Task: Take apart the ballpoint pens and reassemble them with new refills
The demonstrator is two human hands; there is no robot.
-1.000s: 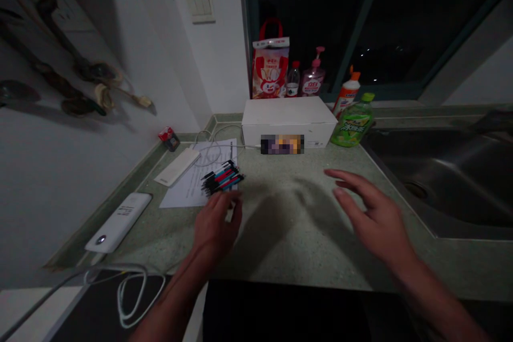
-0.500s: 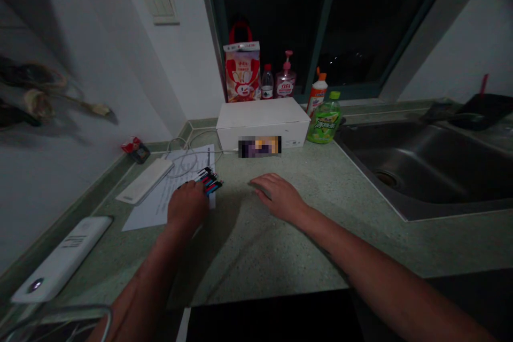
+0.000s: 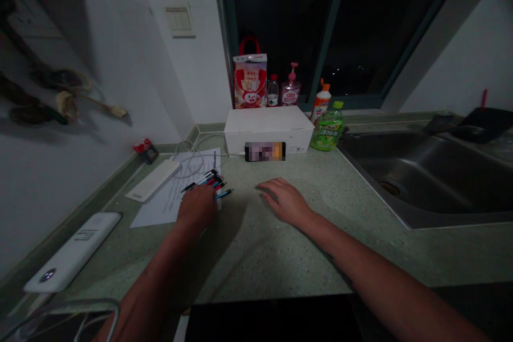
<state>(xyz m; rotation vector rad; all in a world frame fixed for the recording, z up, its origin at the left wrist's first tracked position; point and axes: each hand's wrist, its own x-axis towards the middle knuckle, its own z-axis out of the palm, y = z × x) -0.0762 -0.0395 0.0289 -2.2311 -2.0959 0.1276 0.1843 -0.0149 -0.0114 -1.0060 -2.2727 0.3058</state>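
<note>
One second ago both hands are apart from the pens, the left hand just on the near side of them and the right hand well off toward the sink. Now the left hand is over the pens, its fingers bent down among them, and the right hand is nearer to it. Against half a second ago, the hands keep almost the same places, but one blue pen now sticks out apart from the bunch, on the side of the left hand that faces the right.

The rest of the pens lie just beyond the left hand's knuckles, partly hidden by it, on a printed sheet that spreads to its left. Whether the left hand grips any pen cannot be told, as its fingertips are hidden. The right hand holds nothing; its fingers are loosely extended toward the left, with a bare stretch of tabletop between it and the blue pen. Beyond the right hand, a phone leans at the front of a white box, and a green bottle stands farther to the right.
</note>
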